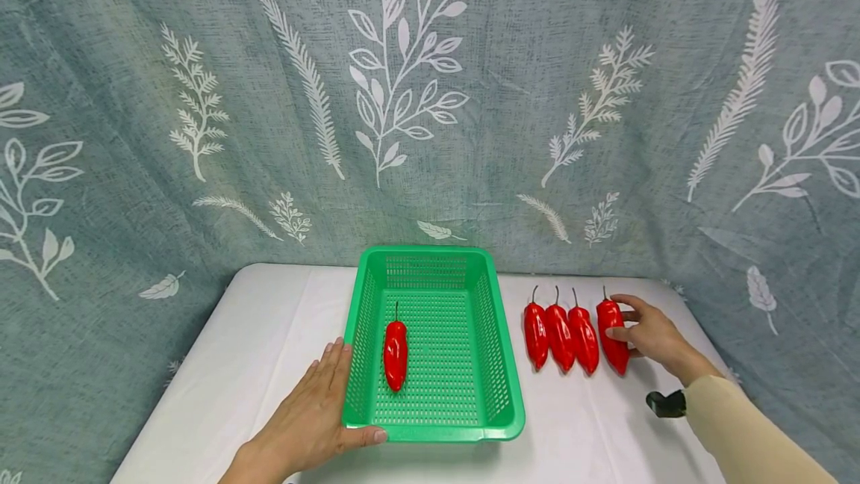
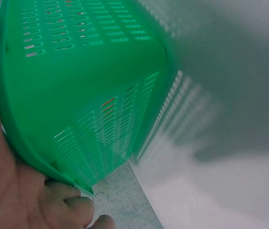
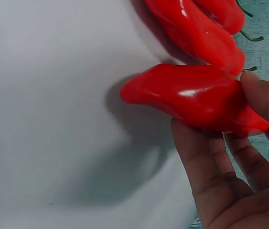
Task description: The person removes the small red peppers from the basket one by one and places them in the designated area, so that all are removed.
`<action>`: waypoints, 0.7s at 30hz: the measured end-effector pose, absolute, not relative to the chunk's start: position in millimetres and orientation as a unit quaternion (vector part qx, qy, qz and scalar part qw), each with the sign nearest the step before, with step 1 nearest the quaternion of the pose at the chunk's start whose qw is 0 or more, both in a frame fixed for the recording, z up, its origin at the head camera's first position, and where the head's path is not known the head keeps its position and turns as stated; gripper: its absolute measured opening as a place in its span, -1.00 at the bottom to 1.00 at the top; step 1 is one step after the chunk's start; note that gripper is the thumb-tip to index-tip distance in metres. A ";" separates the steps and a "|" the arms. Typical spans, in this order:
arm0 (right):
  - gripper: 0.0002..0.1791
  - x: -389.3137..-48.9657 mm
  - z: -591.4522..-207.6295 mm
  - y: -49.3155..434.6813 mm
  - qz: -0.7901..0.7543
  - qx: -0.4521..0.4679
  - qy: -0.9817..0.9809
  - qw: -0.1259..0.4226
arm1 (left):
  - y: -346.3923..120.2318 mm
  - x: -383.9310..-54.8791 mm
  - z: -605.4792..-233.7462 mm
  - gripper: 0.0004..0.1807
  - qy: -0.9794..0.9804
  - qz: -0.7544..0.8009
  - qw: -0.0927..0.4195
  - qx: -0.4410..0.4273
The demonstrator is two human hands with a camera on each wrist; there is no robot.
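My right hand (image 1: 655,331) holds a glossy red chili pepper (image 1: 611,334) at the right end of a row, thumb on one side and fingers on the other. In the right wrist view this pepper (image 3: 187,98) lies between thumb and fingers, close over the white cloth. Three more red peppers (image 1: 560,336) lie side by side just left of it, stems pointing away. My left hand (image 1: 312,398) rests against the left side of a green plastic basket (image 1: 507,364), fingers straight along the rim, thumb at the near corner. One red pepper (image 1: 396,357) lies inside the basket, toward its left.
A white cloth (image 1: 558,432) covers the table. Behind it hangs a grey-green curtain (image 1: 484,170) with white leaf prints, close to the basket's far rim. A small black device (image 1: 665,404) sits at my right wrist, by the cream sleeve (image 1: 746,432).
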State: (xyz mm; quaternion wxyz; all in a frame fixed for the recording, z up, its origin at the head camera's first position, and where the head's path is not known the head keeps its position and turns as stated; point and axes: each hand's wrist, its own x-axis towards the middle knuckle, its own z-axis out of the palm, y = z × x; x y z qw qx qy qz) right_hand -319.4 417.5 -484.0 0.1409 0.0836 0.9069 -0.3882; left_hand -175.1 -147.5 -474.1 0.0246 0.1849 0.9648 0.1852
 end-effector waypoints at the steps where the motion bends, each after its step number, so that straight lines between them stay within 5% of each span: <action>1: -0.03 -319.7 -485.4 417.5 -0.388 0.086 0.906 0.142 | -147.7 -175.1 -474.2 0.51 0.965 0.186 0.025 0.184; 21: -0.08 -325.7 -500.6 420.6 -0.373 0.080 0.911 0.154 | -148.2 -174.8 -477.7 0.52 0.964 0.193 0.026 0.183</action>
